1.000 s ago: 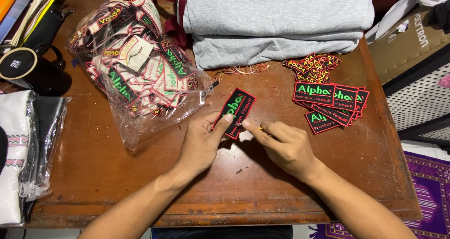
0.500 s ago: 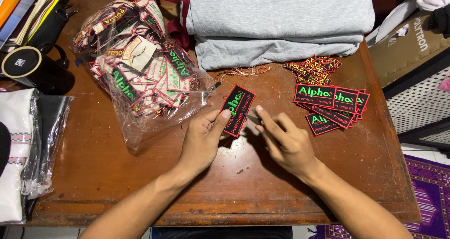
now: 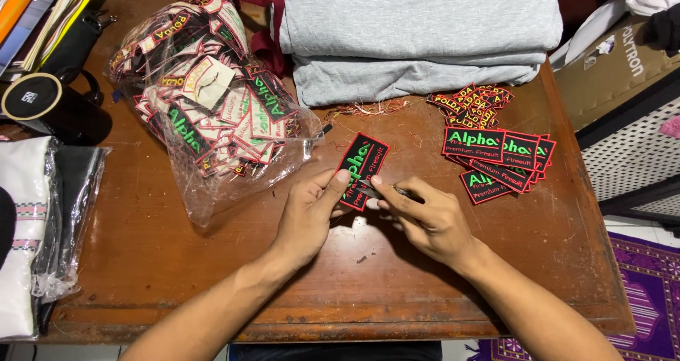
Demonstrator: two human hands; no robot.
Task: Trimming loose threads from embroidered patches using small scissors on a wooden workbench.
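Seen from the head camera, the left hand [image 3: 306, 216] pinches a black embroidered patch [image 3: 362, 168] with a red border and green lettering, thumb on its lower edge, holding it tilted just above the middle of the wooden table [image 3: 142, 262]. The right hand [image 3: 428, 216] is closed around a small metal tool [image 3: 375, 189] (thin and mostly hidden, so its kind is unclear), whose tip touches the patch's lower right edge. Toward the right edge lies a fanned stack of matching patches [image 3: 499, 156], with a heap of smaller red-and-yellow patches [image 3: 471, 102] just behind it. A clear plastic bag of patches [image 3: 205, 113] sits left of centre, folded grey cloth [image 3: 418, 39] along the far edge, and a black mug [image 3: 53, 106] near the left edge.
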